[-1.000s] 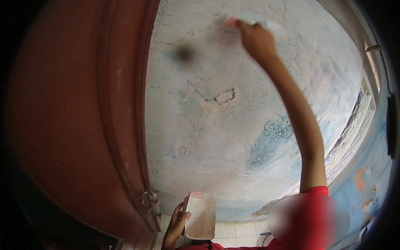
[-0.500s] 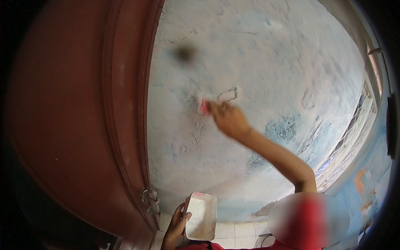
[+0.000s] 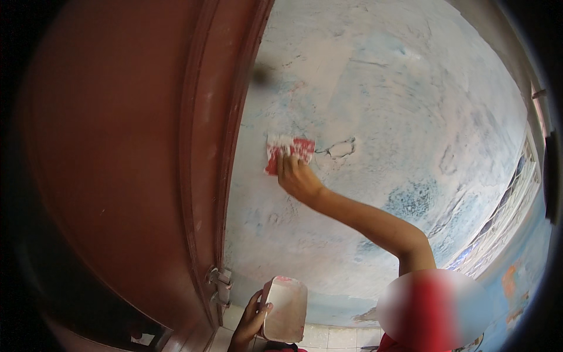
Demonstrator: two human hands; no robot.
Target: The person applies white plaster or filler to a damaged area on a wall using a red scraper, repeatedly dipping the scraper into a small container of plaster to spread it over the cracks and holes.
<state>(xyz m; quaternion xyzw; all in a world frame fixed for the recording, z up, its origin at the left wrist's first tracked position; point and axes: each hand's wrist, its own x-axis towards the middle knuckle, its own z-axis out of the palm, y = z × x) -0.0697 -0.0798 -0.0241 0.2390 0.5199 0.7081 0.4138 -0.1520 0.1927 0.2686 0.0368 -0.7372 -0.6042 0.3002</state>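
My right hand (image 3: 296, 176) grips a red, square-edged spreader (image 3: 304, 146) smeared with white paste, held against the patchy white and pale-blue wall (image 3: 410, 105). Its fingers press on the tool just left of a cracked, loop-shaped mark (image 3: 341, 148). My left hand (image 3: 251, 317) grips a shallow rectangular container (image 3: 287, 311) low in the view, its thumb over the left rim; white residue and pink smears show in and on it.
A reddish-brown door and frame (image 3: 105, 146) fill the left side, with a metal latch (image 3: 220, 281) low on the frame. A white window grille (image 3: 498, 217) runs down the right, beside a blue, peeling wall (image 3: 507, 281). Tiled floor (image 3: 322, 337) shows below.
My right hand has swept down and leftward with the spreader from high on the wall. The view has shifted, so the door frame sits farther right. My left hand still holds the container.
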